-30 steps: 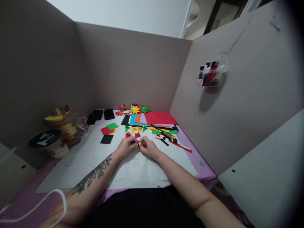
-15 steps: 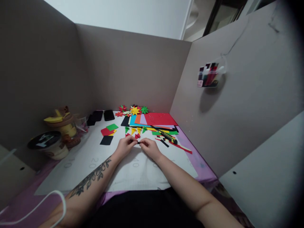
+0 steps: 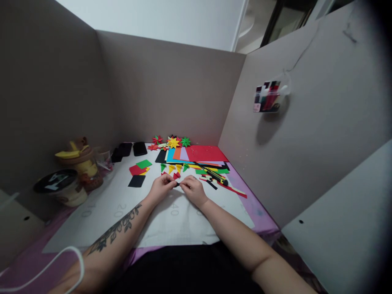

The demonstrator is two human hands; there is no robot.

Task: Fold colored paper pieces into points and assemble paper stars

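My left hand (image 3: 161,188) and my right hand (image 3: 194,191) meet at the middle of the white sheet. Between their fingertips is a small black paper piece (image 3: 177,185), pinched from both sides and mostly hidden by the fingers. Just beyond my hands lie small folded pieces: green (image 3: 185,167), yellow (image 3: 172,168) and red (image 3: 177,175). To the left are a black paper square (image 3: 136,181), a green one (image 3: 143,163) and a red one (image 3: 136,170).
Coloured sheets (image 3: 205,153) and paper stars (image 3: 173,142) lie at the back. A cutter (image 3: 219,177) rests among strips on the right. Tubs (image 3: 72,196), a clear cup (image 3: 103,157) and black flat objects (image 3: 140,148) stand left. Panels enclose the table.
The fingers of my right hand have shifted slightly around the black piece. The whole view has moved a little; both hands still pinch the piece in nearly the same place.
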